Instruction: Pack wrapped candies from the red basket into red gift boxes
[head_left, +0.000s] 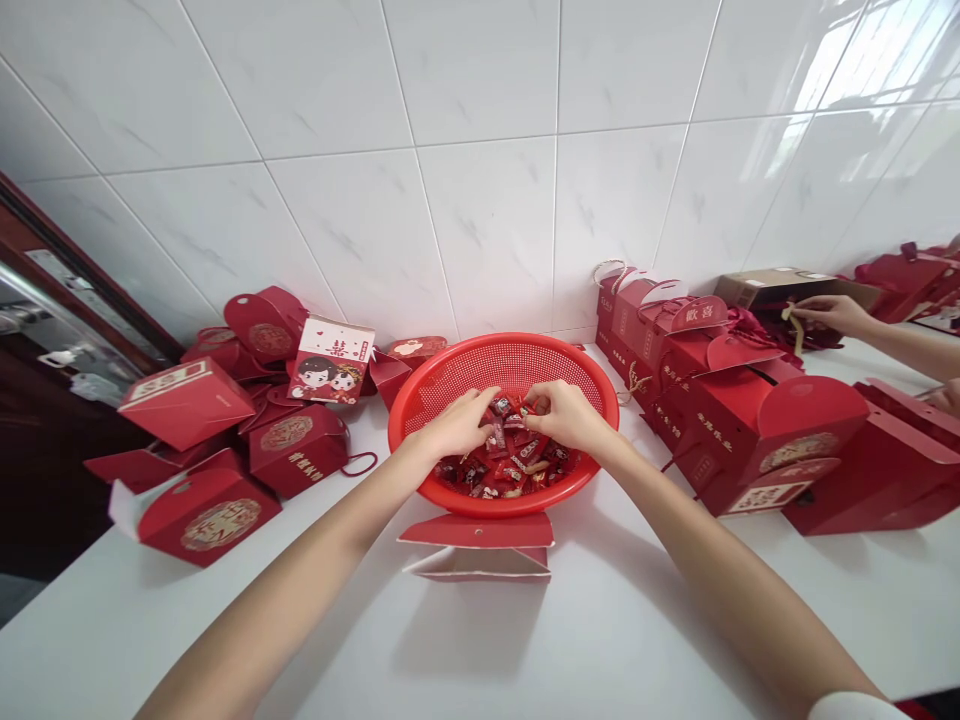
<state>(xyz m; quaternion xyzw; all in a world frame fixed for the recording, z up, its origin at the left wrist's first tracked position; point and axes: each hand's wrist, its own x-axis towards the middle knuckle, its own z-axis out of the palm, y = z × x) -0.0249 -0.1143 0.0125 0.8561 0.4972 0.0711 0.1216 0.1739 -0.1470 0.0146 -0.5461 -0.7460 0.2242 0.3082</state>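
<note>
Along the table's (600,620) left edge we see red cardboard gift boxes with gold print (296,447), likely heaped to save room. Our left hand (459,422) and right hand (564,412) dip, fingers bent, among small red-wrapped sweets (525,458); whether either pinches one, we cannot tell. The round red plastic basket (499,504) keeps these together, centrally, seemingly for two-handed reach. An open red cardboard box (480,531) stands between it and the near edge.

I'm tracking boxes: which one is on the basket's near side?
The open-topped red box, just in front of the red basket; the other boxes sit to either side or farther back.
</note>
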